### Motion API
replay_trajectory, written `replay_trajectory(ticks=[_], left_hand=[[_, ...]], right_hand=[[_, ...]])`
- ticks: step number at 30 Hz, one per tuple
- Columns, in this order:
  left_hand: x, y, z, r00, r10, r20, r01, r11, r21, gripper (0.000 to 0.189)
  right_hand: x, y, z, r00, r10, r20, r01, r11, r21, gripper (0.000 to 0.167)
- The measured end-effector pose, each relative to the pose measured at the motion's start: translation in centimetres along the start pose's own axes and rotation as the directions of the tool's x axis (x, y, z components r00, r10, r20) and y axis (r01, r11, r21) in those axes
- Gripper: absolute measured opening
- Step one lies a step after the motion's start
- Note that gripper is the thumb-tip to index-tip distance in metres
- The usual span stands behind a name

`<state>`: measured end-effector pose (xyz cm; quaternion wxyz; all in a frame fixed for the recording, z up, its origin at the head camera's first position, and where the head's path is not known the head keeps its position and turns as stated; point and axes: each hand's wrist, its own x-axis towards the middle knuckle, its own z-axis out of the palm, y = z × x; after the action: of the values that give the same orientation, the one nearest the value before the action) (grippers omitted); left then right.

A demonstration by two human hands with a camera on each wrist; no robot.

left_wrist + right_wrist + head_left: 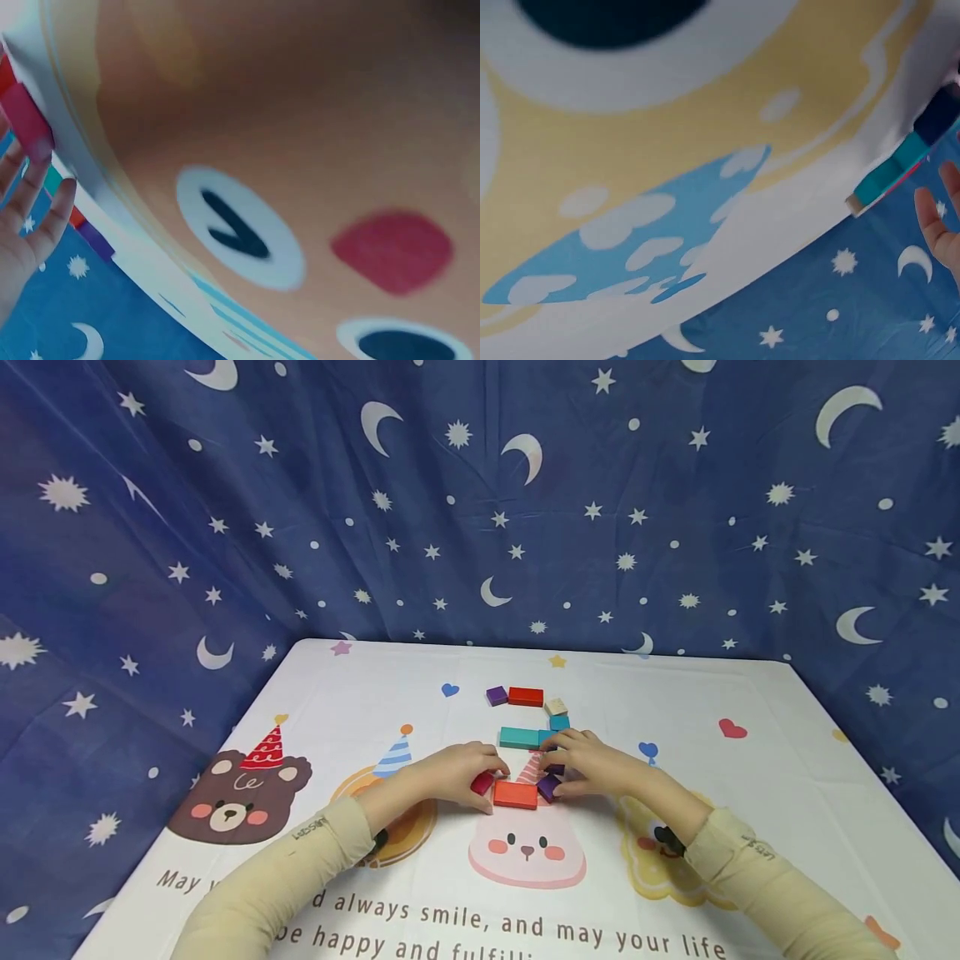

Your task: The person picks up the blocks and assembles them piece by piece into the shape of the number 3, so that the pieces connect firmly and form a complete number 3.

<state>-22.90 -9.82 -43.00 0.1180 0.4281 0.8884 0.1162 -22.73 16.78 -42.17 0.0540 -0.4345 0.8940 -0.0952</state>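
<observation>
My left hand (456,772) pinches a crimson block (482,783) between thumb and fingers, at the left end of an orange-red block (515,794). In the left wrist view that crimson block (27,121) shows beside the fingertips. My right hand (594,763) rests along the right side of the block row, fingers loosely bent. Its thumb is right at a dark purple block (549,787), and its fingertips reach over a blue block (548,739). Another dark purple block (556,769) is partly hidden under this hand.
Farther back lie a purple block (497,696), a red block (526,697), a cream block (556,707), a blue block (559,722) and a teal block (518,738), in a curving line. The white cloth (660,693) has printed animals; a blue starry curtain (465,552) hangs behind.
</observation>
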Motion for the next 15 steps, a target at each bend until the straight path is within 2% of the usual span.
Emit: replay_trajectory(ticks=[4, 10, 15], left_hand=[[-0.7, -0.7, -0.4, 1.0, -0.003, 0.01, 0.003, 0.999, -0.032, 0.051], [-1.1, -1.5, -0.5, 1.0, -0.027, 0.004, 0.027, 0.997, -0.072, 0.039], [-0.8, -1.6, -0.4, 1.0, 0.01, 0.001, -0.01, 0.998, -0.056, 0.035]], right_hand=[[0.2, 0.4, -0.1, 0.997, 0.05, -0.055, -0.052, 0.998, -0.039, 0.029], [0.7, 0.8, 0.2, 0.996, 0.078, -0.042, -0.083, 0.988, -0.131, 0.032], [0.9, 0.8, 0.3, 0.995, 0.095, -0.035, -0.1, 0.984, -0.145, 0.033]])
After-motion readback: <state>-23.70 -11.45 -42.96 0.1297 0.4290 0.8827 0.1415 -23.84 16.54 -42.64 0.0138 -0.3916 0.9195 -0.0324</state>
